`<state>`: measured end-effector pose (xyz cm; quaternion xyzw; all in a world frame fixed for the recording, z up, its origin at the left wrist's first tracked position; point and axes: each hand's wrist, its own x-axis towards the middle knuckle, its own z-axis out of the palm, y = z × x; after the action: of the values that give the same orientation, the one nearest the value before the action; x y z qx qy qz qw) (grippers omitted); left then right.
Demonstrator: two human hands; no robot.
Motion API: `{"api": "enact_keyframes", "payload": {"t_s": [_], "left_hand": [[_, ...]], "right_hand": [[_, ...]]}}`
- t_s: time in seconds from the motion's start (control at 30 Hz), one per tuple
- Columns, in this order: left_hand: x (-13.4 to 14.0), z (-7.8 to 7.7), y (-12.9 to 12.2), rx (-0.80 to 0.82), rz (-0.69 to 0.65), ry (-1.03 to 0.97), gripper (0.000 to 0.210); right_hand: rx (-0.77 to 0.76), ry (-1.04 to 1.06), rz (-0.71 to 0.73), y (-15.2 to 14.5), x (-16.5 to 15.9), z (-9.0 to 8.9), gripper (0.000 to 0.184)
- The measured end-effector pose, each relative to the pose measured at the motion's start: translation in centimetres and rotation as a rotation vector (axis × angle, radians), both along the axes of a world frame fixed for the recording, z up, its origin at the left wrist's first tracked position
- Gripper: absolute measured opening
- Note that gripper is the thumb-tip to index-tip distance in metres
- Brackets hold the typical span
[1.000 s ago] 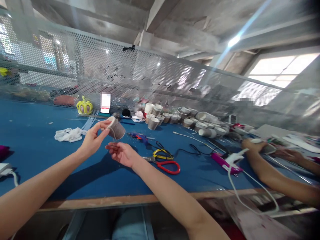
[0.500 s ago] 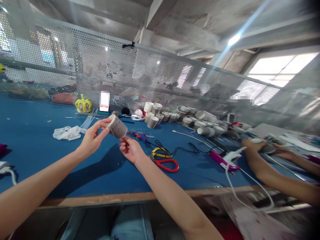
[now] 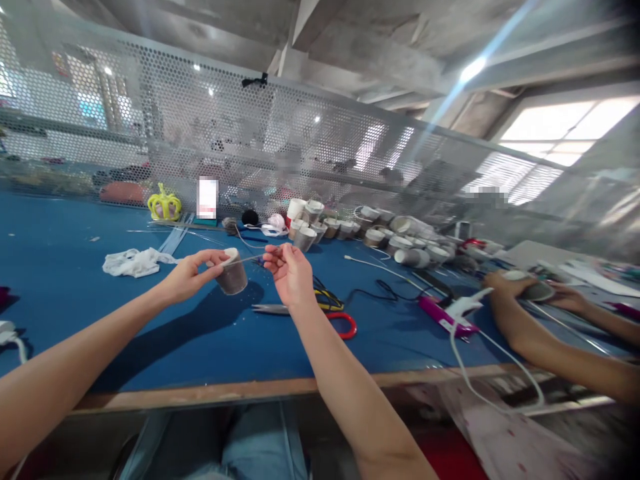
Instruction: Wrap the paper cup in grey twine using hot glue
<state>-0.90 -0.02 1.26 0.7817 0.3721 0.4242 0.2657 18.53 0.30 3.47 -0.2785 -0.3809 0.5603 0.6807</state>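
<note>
My left hand (image 3: 197, 273) is closed on the rim of a small grey yarn-wrapped cup (image 3: 233, 279), which it holds just above the blue table. A thin strand of yarn (image 3: 253, 259) stretches from the cup's rim to my right hand (image 3: 290, 270), whose thumb and fingers pinch it. Beneath that hand lie scissors with red and yellow handles (image 3: 341, 325), their blades pointing left. Behind the cup sits a small grey yarn ball (image 3: 230, 225), a strand trailing from it toward my right hand.
Several wrapped cups (image 3: 400, 241) cluster along the back, before a perforated metal screen (image 3: 320, 147). A white cloth bundle (image 3: 134, 263) lies left. To the right are a purple power strip (image 3: 445, 316) with white cables and a co-worker's hands (image 3: 507, 287) holding another cup.
My right hand has moved from the cup's base up and to the right, drawing the strand out. The cup has tipped more upright and sits slightly lower. The scissor blades now show.
</note>
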Motion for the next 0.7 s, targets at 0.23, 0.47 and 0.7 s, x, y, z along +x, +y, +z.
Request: {"api": "enact_keyframes", "payload": {"t_s": [0.23,0.47,0.7], "left_hand": [[0.2,0.7,-0.9,-0.213,-0.295,-0.076,0.016],[0.2,0.8,-1.1,-0.362,-0.392,-0.234,0.014],[0.2,1.0,-1.3,-0.425,-0.455,-0.302,0.012]], "right_hand": [[-0.054,0.049,-0.005,0.3,0.3,0.1,0.013],[-0.121,-0.013,0.017,0.3,0.2,-0.1,0.014],[-0.129,-0.094,0.102,0.6,0.2,-0.7,0.02]]}}
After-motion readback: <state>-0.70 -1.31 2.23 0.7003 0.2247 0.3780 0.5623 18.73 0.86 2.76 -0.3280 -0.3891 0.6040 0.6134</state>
